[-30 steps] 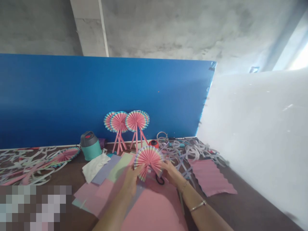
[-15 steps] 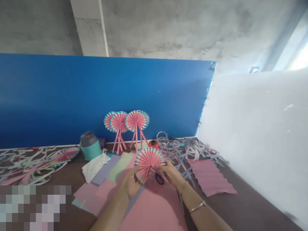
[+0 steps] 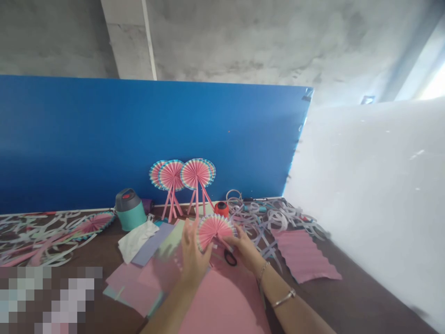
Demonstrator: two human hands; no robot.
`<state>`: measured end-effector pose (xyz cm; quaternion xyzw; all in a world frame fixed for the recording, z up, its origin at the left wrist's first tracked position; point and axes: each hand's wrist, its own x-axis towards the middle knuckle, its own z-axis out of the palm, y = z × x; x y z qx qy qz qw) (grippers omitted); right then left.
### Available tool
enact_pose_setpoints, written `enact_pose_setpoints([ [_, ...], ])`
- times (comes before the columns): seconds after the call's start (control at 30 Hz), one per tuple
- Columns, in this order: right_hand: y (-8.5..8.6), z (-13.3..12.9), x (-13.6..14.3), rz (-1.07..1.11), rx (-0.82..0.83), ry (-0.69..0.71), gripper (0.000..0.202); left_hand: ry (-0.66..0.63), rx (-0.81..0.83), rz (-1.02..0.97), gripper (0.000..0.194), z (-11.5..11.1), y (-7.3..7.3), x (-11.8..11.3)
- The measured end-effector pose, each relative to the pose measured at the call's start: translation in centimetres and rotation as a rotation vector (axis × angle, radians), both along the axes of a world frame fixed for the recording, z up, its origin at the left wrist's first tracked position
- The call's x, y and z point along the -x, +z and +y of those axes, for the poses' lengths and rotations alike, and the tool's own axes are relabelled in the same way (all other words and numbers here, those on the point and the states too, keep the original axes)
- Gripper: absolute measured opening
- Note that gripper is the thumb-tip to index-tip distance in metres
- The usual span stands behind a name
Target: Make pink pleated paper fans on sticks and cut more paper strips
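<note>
A pleated pink paper fan point(image 3: 216, 228) with a pastel rim is spread in a half circle between my hands. My left hand point(image 3: 194, 254) is round its left edge, thumb in front and fingers stretched upward. At the lower right of the fan, my right hand point(image 3: 245, 248) pinches the pleats between thumb and fingers. Just below lies the dark handle loop of scissors point(image 3: 230, 258). Under my hands are pink paper sheets point(image 3: 225, 297).
Finished pink fans point(image 3: 197, 174) on paper sticks lean against a blue panel point(image 3: 104, 139). Left of them stands a teal, grey-topped container point(image 3: 131, 215). Paper strips point(image 3: 278, 218) lie tangled on both sides. A creased pink sheet point(image 3: 306, 255) lies right; a red tape roll point(image 3: 221, 209) sits behind.
My left hand has shifted its hold, its fingers now raised along the fan's left edge. The fan's lower left side has swung up, so it spans less of a circle. My right hand barely moved.
</note>
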<state>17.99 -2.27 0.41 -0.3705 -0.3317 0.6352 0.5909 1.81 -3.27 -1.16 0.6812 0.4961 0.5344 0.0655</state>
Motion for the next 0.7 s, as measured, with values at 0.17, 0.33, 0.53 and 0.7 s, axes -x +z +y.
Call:
enact_pose_setpoints([
  [0.17,-0.51,-0.1,0.33,-0.103,-0.065,0.083,0.073,0.07,-0.096,0.352,0.037,-0.49,0.86,0.46],
  [0.33,-0.02,-0.35,0.64,-0.171,-0.142,0.17,0.048,0.011,-0.069,0.297,0.038,0.09,0.37,0.78],
  [0.53,0.15,-0.45,0.25,-0.154,-0.142,0.214,0.047,-0.116,-0.136,0.184,0.019,0.41,0.32,0.48],
  [0.7,0.1,-0.37,-0.11,-0.113,-0.146,0.263,0.048,-0.165,-0.097,0.196,0.015,0.43,0.56,0.66],
])
